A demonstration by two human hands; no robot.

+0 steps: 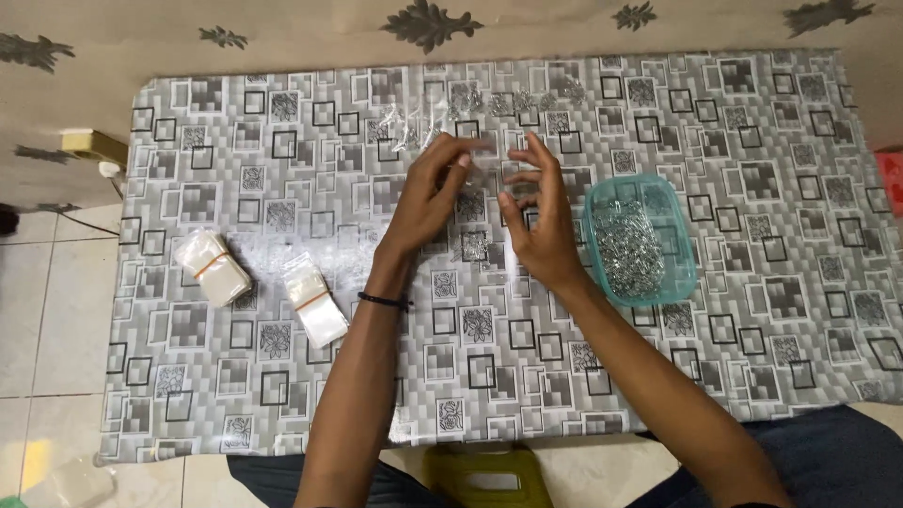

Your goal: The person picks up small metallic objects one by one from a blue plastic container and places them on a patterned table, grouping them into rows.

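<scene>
My left hand [435,191] and my right hand [536,216] are raised over the middle of the patterned table [752,188]. Between them they hold a small clear plastic bag [491,179], with the fingertips of both hands pinching at it. What is inside the bag I cannot make out. Just right of my right hand sits a teal plastic tub [641,240] full of small silver metal pieces. Filled clear bags [442,118] lie on the table just beyond my hands.
Two rubber-banded bundles of clear bags, one [213,267] and the other [315,301], lie at the left of the table. A power strip [92,144] sits off the table's left edge. A green stool [489,475] shows below the near edge.
</scene>
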